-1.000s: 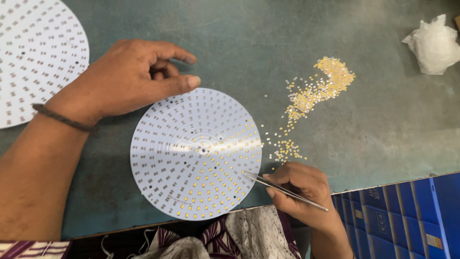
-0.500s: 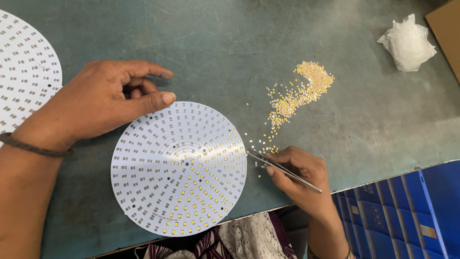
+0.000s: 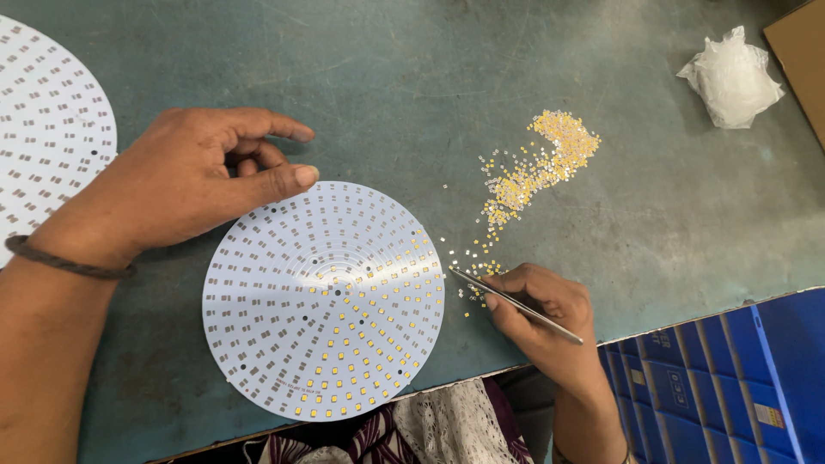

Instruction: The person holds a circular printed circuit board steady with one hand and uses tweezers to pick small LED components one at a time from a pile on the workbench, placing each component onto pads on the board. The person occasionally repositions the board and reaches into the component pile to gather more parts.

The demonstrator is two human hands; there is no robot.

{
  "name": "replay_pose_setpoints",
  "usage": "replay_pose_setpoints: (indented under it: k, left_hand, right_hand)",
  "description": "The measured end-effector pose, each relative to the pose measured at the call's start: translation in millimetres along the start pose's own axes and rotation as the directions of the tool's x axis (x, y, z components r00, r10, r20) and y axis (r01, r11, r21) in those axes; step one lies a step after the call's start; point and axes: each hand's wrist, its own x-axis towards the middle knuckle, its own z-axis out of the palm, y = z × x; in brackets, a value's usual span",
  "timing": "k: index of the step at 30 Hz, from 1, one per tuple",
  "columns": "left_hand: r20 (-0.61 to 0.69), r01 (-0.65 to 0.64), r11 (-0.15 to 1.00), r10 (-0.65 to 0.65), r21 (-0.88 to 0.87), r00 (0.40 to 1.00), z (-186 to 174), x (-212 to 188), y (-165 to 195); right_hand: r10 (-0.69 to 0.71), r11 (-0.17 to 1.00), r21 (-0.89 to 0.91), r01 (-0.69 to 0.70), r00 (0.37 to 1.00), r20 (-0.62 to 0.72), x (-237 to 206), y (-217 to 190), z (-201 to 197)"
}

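A round white circuit board (image 3: 322,301) lies flat near the front edge of the table, its lower right part filled with small yellow chips. My left hand (image 3: 185,185) rests on the board's upper left rim with the thumb on it and the fingers curled. My right hand (image 3: 541,314) grips metal tweezers (image 3: 511,302) whose tips point left, just off the board's right edge. A loose heap of tiny yellow chips (image 3: 537,172) trails from the upper right down toward the tweezers.
A second round white board (image 3: 47,137) lies at the far left. A crumpled clear plastic bag (image 3: 730,77) sits at the upper right beside a brown cardboard corner (image 3: 803,60). Blue cartons (image 3: 722,378) stand below the table edge at the lower right.
The tweezer tips have drawn away from the board's lower right surface to just off its right edge, near the loose chips. My left hand keeps its hold on the rim.
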Motion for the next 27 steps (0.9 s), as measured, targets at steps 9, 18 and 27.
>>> replay_pose_setpoints:
  k: [9, 18, 27]
  left_hand:
    - [0.001, -0.024, 1.0, 0.024, -0.015, 1.0, 0, 1, -2]
    - [0.004, -0.017, 1.0, 0.017, 0.007, 1.0, 1, 1, -3]
    - [0.024, 0.047, 0.997, -0.049, 0.061, 0.999, 1, 2, -8]
  right_hand:
    - [-0.318, 0.946, 0.155, 0.286, 0.911, 0.262, 16, 8, -9]
    - [-0.405, 0.911, 0.195, 0.363, 0.873, 0.27, 22, 8, -9]
    - [-0.076, 0.979, 0.182, 0.086, 0.995, -0.062, 14, 19, -12]
